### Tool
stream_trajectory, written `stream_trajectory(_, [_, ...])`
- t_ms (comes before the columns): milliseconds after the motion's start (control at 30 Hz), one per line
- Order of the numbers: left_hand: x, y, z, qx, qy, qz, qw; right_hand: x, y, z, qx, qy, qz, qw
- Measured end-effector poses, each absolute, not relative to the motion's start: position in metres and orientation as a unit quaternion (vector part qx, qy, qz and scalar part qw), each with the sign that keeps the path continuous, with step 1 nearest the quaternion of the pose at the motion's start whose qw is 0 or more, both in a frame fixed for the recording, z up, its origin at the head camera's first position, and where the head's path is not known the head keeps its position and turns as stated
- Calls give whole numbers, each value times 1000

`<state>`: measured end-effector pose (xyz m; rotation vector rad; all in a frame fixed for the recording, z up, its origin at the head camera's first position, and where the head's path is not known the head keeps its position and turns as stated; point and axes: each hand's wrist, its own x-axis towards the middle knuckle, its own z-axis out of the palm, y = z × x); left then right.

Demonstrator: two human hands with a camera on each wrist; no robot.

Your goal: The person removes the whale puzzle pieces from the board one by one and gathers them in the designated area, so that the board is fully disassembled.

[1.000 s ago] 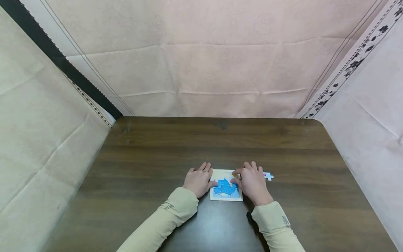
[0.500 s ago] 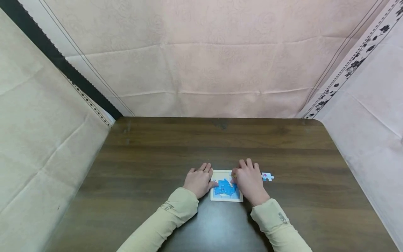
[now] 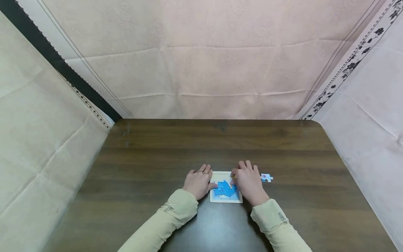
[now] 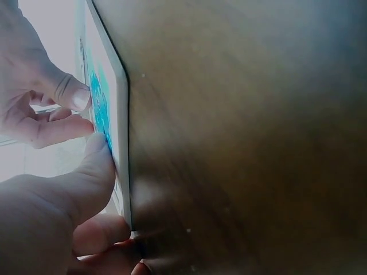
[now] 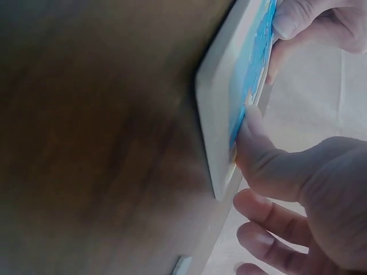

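Observation:
A square jigsaw board [image 3: 226, 201] with a pale frame lies on the table, showing a blue animal picture [image 3: 226, 189]. My left hand [image 3: 197, 182] holds the board's left side, thumb over the picture and fingers along the frame's edge. Over the upper right part of the board is my right hand [image 3: 250, 183], thumb and index finger pinching a small puzzle piece with a yellowish patch [image 3: 234, 177], mostly hidden by the fingers. In the right wrist view the right thumb [image 5: 252, 123] presses down at the picture, its other fingers loosely bent past the frame.
A loose light-blue puzzle piece [image 3: 266, 177] with a pink mark lies on the table just right of my right hand. The brown wooden table [image 3: 157, 150] reaches back to pale cloth hangings [image 3: 214, 77] at the rear and both sides.
My right hand has shifted slightly left, its thumb and index finger closer together on the piece, and more of the loose piece shows. My left hand keeps its place on the board.

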<state>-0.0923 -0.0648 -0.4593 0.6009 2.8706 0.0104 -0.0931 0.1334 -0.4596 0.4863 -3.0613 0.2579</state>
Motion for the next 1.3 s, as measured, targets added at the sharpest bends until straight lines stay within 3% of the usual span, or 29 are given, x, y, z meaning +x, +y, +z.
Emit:
stream_trajectory(1000, [-95, -66, -456, 197, 973, 4, 118, -87, 133, -456, 132, -989, 56, 43])
stream_trajectory(1300, [-92, -66, -457, 198, 974, 5, 112, -85, 139, -459, 139, -986, 92, 20])
